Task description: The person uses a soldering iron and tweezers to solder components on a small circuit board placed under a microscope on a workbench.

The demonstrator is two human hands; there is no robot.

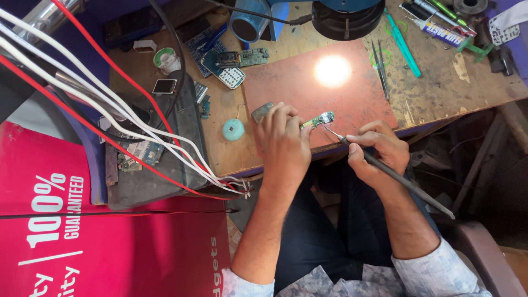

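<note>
My left hand (283,144) pinches small green circuit board (318,119) over red mat (308,88), 12 o'clock of me. Right hand (377,151) clenched on dark soldering iron (396,176); tip may slip, bridging pads.

Colours and patterns at your bench:
- Board (318,120) pinched by your left hand (284,144): green.
- Iron (396,175) in your right hand (378,149): dark grey handle, silver tip.
- Mat (308,88) under your work: brick red, with a bright white glare spot.
- Bench (440,88): tan, stained and scuffed.
- Disc (233,130): teal.
- Cables (110,104): white and red.
- Banner (82,242): red with white print.
- Your cuffs (440,269): pale blue, faint mottled print.
- Your trousers (313,231): dark navy.
- Tweezers (380,69): dark metal.
- Tool (403,47) beside them: turquoise.
</note>
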